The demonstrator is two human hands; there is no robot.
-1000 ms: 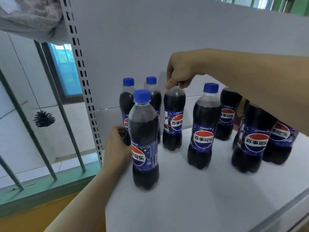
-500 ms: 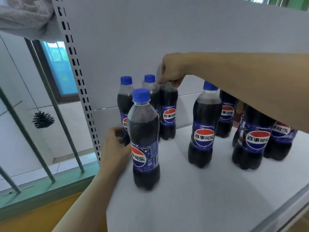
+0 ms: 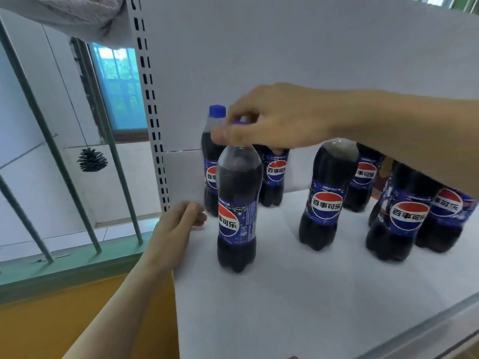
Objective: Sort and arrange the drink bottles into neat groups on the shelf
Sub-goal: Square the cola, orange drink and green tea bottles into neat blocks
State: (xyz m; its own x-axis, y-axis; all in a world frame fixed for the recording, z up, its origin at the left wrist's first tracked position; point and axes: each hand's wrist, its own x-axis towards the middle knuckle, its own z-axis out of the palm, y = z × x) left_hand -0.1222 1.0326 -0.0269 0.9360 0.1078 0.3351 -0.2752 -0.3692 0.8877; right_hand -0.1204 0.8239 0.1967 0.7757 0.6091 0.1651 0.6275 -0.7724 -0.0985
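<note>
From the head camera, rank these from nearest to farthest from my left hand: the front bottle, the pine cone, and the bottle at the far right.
From the left hand:
1. Front bottle, just to its right on the shelf.
2. Pine cone, hanging up and to the left, outside the shelf.
3. Far-right bottle, across the shelf under the right forearm.

I count seven dark cola bottles of clear plastic with blue labels bearing a red, white and blue roundel, all upright on the white shelf board (image 3: pixel 298 307). The nearest bottle (image 3: pixel 237 208) stands at the front left, its blue cap mostly covered. Behind it at the back left is a bottle with a visible blue cap (image 3: pixel 211 161), and just beside that a second back bottle (image 3: pixel 274 174). A middle bottle (image 3: pixel 325 195) stands apart, with another (image 3: pixel 364 182) behind it. Two right-hand bottles (image 3: pixel 400 216) (image 3: pixel 444 218) stand touching at the edge of my view.
</note>
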